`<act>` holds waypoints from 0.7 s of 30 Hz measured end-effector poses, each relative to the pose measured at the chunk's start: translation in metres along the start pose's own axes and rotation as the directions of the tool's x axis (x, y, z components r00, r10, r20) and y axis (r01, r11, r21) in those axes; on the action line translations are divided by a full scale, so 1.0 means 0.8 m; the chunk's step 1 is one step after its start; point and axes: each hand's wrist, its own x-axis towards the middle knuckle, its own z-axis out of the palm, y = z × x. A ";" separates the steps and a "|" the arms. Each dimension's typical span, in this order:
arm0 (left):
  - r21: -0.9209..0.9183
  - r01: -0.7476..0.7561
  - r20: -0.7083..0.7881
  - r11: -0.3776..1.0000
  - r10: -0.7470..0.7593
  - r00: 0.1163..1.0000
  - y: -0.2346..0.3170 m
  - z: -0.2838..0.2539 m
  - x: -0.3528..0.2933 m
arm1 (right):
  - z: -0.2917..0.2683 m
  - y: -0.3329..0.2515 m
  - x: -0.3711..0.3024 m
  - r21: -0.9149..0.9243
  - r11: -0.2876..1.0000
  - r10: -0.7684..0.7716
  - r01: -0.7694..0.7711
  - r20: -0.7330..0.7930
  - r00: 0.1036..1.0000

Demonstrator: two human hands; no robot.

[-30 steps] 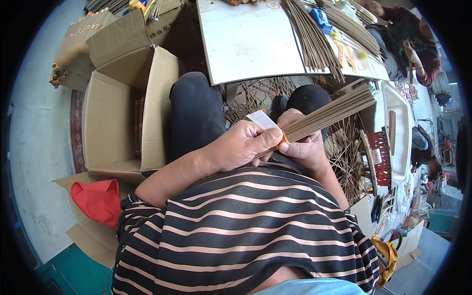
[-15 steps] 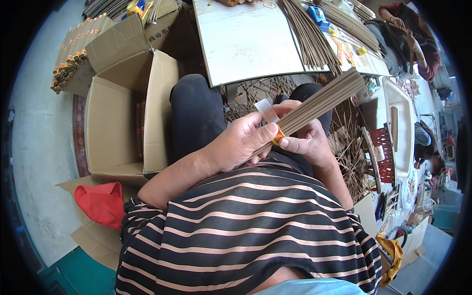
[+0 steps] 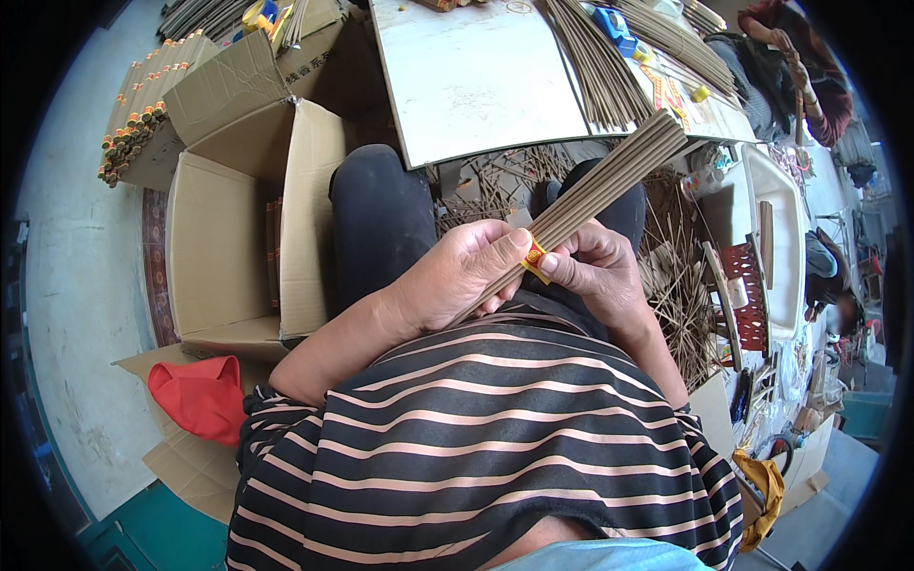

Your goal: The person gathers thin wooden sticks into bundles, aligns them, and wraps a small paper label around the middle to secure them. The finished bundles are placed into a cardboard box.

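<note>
A bundle of brown incense sticks (image 3: 605, 181) slants across my lap, its far end up to the right. My left hand (image 3: 466, 262) is wrapped round the lower part, thumb on top. A yellow and red paper band (image 3: 534, 257) lies across the sticks just beyond that thumb. My right hand (image 3: 600, 271) pinches the band's right end between thumb and bent fingers. A bit of clear tape (image 3: 519, 218) shows behind the left fingers; how far it reaches is hidden.
A white table (image 3: 486, 81) ahead bears loose incense sticks (image 3: 600, 81) and a blue tape dispenser (image 3: 616, 31). An open cardboard box (image 3: 224, 243) stands left, with banded bundles (image 3: 152, 90) beyond it. A red cloth (image 3: 197, 395) lies near the box. Another person (image 3: 809, 81) is at far right.
My right fingers have come from behind the bundle to its right side, drawing the band's end outward. The clear tape has dropped mostly behind my left hand. The bundle has tipped slightly.
</note>
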 end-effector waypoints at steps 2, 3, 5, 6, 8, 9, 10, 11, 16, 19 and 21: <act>-0.011 0.018 -0.004 1.000 -0.018 1.000 0.001 -0.001 -0.001 | 0.000 0.000 0.000 -0.018 1.000 0.021 -0.021 -0.012 1.000; -0.011 0.019 -0.007 1.000 -0.019 1.000 0.001 0.000 -0.002 | 0.000 0.000 0.001 -0.027 0.999 0.032 -0.032 -0.017 0.999; -0.013 0.021 -0.012 1.000 -0.021 1.000 0.003 0.001 -0.002 | 0.002 -0.005 0.002 -0.030 0.999 0.029 -0.029 -0.010 1.000; -0.006 0.022 -0.013 1.000 -0.022 1.000 0.003 0.000 -0.003 | 0.002 -0.007 0.003 -0.032 0.999 0.028 -0.028 -0.006 1.000; 0.009 0.023 -0.014 1.000 -0.023 1.000 0.003 -0.002 -0.003 | 0.000 0.000 0.004 -0.062 0.998 -0.005 0.004 -0.014 1.000; 0.019 0.019 -0.015 1.000 -0.019 1.000 0.003 -0.002 -0.002 | 0.000 0.002 0.005 -0.078 0.997 -0.022 0.021 -0.017 1.000; 0.029 0.015 -0.016 0.999 -0.014 1.000 0.001 -0.001 -0.002 | 0.000 0.001 0.004 -0.078 0.997 -0.018 0.016 -0.022 1.000; 0.039 0.009 -0.018 0.999 -0.009 1.000 0.001 -0.001 -0.002 | 0.001 0.000 0.004 -0.077 0.997 -0.014 0.012 -0.026 1.000; 0.111 -0.075 -0.138 0.991 0.090 0.986 -0.001 0.005 -0.002 | 0.007 0.008 0.012 -0.422 0.887 -0.268 0.190 -0.134 0.954; 0.181 -0.109 -0.224 0.977 0.149 0.963 -0.005 0.006 0.001 | 0.018 -0.003 0.012 -0.581 0.814 -0.208 -0.021 -0.325 0.923; 0.228 -0.127 -0.265 0.965 0.187 0.946 -0.008 0.007 0.002 | 0.021 -0.016 0.010 -0.479 0.858 0.041 -0.184 -0.293 0.955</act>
